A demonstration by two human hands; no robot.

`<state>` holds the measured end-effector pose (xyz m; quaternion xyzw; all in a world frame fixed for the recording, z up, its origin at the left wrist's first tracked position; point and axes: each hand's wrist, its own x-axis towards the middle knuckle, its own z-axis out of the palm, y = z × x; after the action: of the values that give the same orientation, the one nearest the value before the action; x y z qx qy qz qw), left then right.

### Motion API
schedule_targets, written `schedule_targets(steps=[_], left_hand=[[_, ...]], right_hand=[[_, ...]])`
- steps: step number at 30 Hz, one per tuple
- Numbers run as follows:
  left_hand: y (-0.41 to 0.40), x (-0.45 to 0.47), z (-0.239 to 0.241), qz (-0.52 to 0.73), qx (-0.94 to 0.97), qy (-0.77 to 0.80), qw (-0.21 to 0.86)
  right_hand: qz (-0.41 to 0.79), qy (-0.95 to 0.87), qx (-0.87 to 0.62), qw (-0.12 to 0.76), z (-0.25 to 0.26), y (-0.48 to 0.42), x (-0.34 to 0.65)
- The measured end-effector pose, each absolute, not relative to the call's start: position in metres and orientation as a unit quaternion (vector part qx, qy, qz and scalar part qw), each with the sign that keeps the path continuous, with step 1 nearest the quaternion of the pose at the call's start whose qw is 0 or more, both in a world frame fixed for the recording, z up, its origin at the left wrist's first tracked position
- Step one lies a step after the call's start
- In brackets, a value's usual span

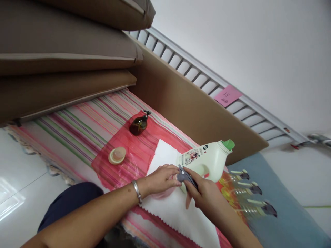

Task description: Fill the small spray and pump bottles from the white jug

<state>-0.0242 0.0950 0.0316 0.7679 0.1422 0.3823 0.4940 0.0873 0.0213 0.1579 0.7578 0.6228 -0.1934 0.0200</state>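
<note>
My left hand (165,177), closed, has its fingertips at one end of a grey plastic piece (184,176) that looks like a pump head. My right hand (203,189) is closed around the other end, so much of the piece is hidden. Just behind them a pale green detergent jug (219,160) leans over, with a green spout piece (228,144) in its mouth. Below my left hand shows a pinkish round shape (164,194), partly covered, on a white cloth with a zigzag edge (178,220).
A dark amber pump bottle (138,125) and a small cream round container (117,155) stand on red plastic film (108,172) over a striped cloth (77,124). Several clear bottles with dark tops (254,188) lie at right. Cushions (64,41) overhang the left; a brown board (181,100) lines the back.
</note>
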Motion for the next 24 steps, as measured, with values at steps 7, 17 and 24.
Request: schedule_targets(steps=[7,17,24], left_hand=[[0.0970,-0.0231,0.0291,0.393,0.742,0.172,0.515],[0.0965,-0.0243,0.0260,0.389,0.732,0.198,0.523],[0.0973,-0.0256,0.0279,0.371,0.758,0.186,0.502]], right_hand=[[-0.185,0.628,0.755,0.014,0.1573,0.0212,0.0874],[-0.181,0.626,0.758,0.015,0.1573,0.0198,0.0865],[-0.191,0.627,0.755,0.009,0.1571,0.0212,0.0857]])
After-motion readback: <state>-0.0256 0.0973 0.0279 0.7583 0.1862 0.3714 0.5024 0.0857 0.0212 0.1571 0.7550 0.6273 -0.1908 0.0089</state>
